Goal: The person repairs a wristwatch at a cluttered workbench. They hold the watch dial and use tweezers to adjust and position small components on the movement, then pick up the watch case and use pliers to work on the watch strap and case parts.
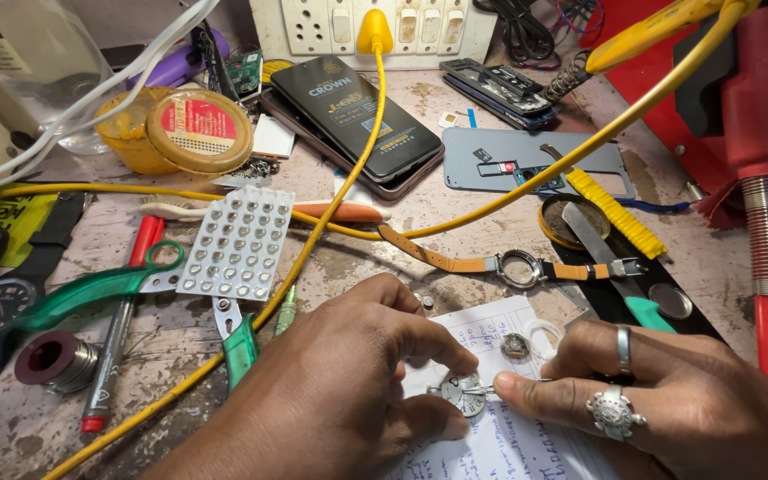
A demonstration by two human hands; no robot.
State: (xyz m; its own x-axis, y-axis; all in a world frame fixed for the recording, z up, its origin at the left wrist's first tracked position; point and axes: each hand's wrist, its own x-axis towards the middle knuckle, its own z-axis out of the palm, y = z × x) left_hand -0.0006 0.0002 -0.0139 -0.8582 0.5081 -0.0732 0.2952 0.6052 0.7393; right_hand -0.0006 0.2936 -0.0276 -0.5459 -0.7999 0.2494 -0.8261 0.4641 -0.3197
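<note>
Currently a small round watch dial [465, 392] is pinched on the lined paper [508, 444] near centre by the left hand [340, 391]; a thin metal tool is pinched against its right edge by the right hand [660, 400]. Light, steady pressure is judged best

Bright, even light; soft shadows beneath both hands, glare on the phone [357, 111] beyond them, edges slightly warped.
</note>
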